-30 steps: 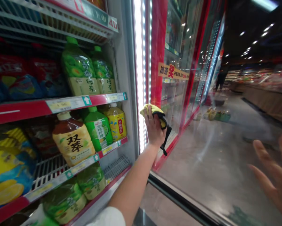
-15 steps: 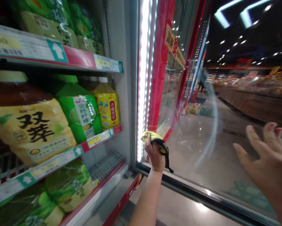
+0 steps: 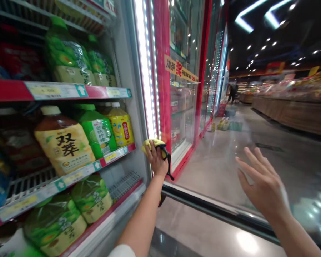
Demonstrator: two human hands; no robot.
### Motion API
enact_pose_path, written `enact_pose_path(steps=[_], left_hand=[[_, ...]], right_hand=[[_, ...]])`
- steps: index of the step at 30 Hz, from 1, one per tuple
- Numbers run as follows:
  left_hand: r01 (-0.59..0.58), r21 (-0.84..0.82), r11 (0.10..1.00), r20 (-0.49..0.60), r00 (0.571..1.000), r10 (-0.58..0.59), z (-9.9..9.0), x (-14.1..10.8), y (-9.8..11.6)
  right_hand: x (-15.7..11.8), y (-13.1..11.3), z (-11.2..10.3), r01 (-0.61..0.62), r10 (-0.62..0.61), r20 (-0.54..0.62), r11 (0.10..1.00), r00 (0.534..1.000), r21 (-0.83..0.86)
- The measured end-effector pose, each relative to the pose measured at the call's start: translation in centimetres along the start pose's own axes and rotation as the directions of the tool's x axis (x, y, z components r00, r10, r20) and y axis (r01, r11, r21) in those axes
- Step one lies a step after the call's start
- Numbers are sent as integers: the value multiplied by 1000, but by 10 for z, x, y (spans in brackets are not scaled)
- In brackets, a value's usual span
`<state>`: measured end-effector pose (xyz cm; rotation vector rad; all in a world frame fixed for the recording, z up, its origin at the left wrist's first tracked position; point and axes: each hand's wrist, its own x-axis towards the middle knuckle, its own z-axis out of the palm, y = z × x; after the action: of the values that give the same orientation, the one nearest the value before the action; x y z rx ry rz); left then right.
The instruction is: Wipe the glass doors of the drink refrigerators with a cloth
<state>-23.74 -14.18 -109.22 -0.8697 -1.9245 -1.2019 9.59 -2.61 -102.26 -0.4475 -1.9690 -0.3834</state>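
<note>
My left hand (image 3: 158,160) is closed on a yellow cloth (image 3: 146,145) with a black edge, whose dark end hangs down beside the wrist. Hand and cloth are at the lower inner side of the glass door (image 3: 216,175), by the bright light strip (image 3: 146,82). Whether the cloth touches the glass or the strip, I cannot tell. My right hand (image 3: 267,184) is raised in front of the glass at the right, fingers stretched out, holding nothing; contact with the pane is unclear.
Left of the door, cooler shelves hold large drink bottles: a yellow-labelled one (image 3: 65,144), a green one (image 3: 98,132) and others. The door's dark bottom frame (image 3: 219,208) crosses below my hands. Red-framed cooler doors (image 3: 205,64) continue beyond; a distant person (image 3: 232,92) stands in the aisle.
The view has shifted, showing more of the shelves and the red-framed doors. My left hand with the cloth appears further left, and my right hand has come further into view.
</note>
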Motion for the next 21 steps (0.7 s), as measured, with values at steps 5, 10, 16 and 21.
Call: enact_pose_path(steps=[5, 10, 16, 21], left_hand=[[56, -76, 996, 4, 998, -56, 16, -84, -6], [86, -104, 991, 9, 996, -86, 28, -69, 26], [-270, -170, 948, 144, 945, 295, 39, -95, 115], [-612, -286, 737, 139, 734, 664, 30, -99, 113]], right_hand=[[-16, 17, -7, 11, -7, 61, 997, 998, -72], [-22, 20, -19, 49, -42, 91, 996, 995, -76], [-25, 17, -24, 70, -51, 158, 991, 986, -114], [-21, 20, -28, 55, -38, 176, 994, 984, -93]])
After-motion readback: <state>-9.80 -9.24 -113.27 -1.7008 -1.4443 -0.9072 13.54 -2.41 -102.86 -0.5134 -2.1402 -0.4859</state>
